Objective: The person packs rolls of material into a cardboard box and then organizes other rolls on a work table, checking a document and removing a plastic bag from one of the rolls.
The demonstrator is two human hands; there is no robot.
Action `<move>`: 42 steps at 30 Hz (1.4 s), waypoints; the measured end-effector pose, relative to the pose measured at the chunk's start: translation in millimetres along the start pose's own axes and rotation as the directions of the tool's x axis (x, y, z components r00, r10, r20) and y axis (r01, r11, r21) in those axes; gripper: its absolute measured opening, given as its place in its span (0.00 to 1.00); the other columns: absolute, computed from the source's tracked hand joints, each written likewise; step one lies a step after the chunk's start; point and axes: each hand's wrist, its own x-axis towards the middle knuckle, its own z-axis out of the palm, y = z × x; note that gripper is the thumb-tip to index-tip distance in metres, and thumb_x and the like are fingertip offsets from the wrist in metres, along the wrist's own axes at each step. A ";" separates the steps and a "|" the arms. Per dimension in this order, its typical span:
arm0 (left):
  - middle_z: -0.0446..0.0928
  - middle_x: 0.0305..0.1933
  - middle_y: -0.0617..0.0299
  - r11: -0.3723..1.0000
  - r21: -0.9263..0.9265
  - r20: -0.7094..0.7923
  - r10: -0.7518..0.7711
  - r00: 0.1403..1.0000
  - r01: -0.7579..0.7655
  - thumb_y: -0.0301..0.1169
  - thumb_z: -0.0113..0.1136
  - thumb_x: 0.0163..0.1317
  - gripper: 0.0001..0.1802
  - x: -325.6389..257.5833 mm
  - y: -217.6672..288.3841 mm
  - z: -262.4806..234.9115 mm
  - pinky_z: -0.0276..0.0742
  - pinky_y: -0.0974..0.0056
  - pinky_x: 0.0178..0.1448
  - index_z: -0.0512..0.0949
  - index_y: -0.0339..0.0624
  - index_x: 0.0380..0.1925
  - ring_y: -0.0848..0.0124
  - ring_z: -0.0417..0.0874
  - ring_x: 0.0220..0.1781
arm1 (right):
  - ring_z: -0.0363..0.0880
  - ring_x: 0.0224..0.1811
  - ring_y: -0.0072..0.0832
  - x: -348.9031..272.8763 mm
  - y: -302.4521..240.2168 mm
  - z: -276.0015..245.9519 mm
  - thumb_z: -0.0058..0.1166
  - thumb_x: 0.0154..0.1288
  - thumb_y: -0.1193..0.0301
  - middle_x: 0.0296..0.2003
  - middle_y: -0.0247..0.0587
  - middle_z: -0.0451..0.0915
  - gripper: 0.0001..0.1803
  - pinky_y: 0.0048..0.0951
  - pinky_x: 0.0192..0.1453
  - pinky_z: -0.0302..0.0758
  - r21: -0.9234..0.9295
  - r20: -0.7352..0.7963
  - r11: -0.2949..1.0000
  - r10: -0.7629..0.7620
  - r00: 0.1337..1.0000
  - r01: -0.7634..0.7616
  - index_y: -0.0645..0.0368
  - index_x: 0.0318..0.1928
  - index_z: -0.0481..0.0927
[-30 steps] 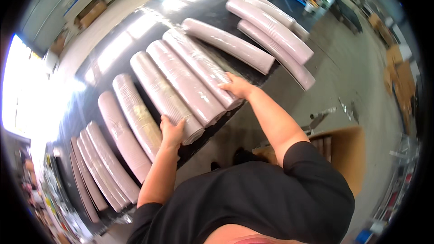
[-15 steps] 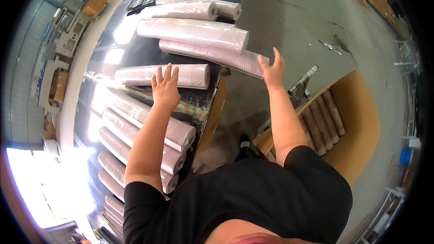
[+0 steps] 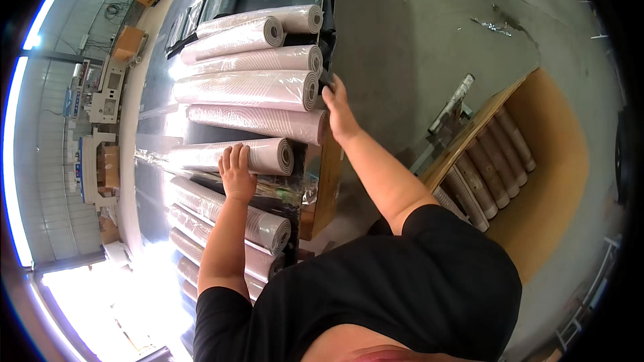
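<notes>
Room: a big workshop with a grey floor [image 3: 429, 33] and machines [image 3: 100, 127] far off at 9 o'clock.
Table: a long dark table [image 3: 157, 141] runs from 12 o'clock down to 7 o'clock, full of pinkish rolls lying side by side.
Left hand: the left hand [image 3: 236, 173] lies flat on top of one roll [image 3: 231, 156], fingers straight and close together, gripping nothing.
Right hand: the right hand [image 3: 339, 110] is at 1 o'clock from the left one, open, pressed on the end of the next roll [image 3: 258, 122].
Box: a brown box [image 3: 543, 181] at 3 o'clock holds more rolls [image 3: 490, 171].
Shirt: black [image 3: 402, 288], at 6 o'clock.
</notes>
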 end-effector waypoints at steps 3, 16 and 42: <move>0.66 0.67 0.60 1.000 0.002 -0.026 0.003 1.000 -0.003 0.25 0.72 0.39 0.44 -6.5 -1.3 0.9 0.57 0.44 0.73 0.67 0.48 0.62 0.52 0.63 0.70 | 0.50 0.76 0.44 8.0 -35.3 10.2 0.49 0.72 0.48 0.73 0.56 0.53 0.45 0.41 0.77 0.49 0.074 0.181 0.991 0.095 0.979 -0.110 0.63 0.75 0.49; 0.64 0.64 0.60 0.998 0.047 -0.053 -0.043 0.998 0.046 0.26 0.75 0.34 0.50 -20.1 1.2 9.6 0.59 0.46 0.73 0.65 0.50 0.64 0.51 0.61 0.70 | 0.38 0.80 0.49 14.4 21.7 40.6 0.34 0.69 0.35 0.78 0.52 0.41 0.51 0.47 0.80 0.38 -0.486 -0.194 0.779 0.346 0.918 -0.397 0.58 0.78 0.39; 0.63 0.61 0.49 0.994 0.091 -0.091 -0.046 0.995 0.054 0.26 0.67 0.36 0.44 -18.8 7.0 18.1 0.59 0.41 0.72 0.64 0.40 0.60 0.43 0.61 0.67 | 0.40 0.80 0.41 80.3 -0.9 1.5 0.39 0.77 0.52 0.77 0.54 0.44 0.40 0.37 0.80 0.41 -0.156 -0.049 0.987 0.025 0.999 -0.032 0.65 0.76 0.44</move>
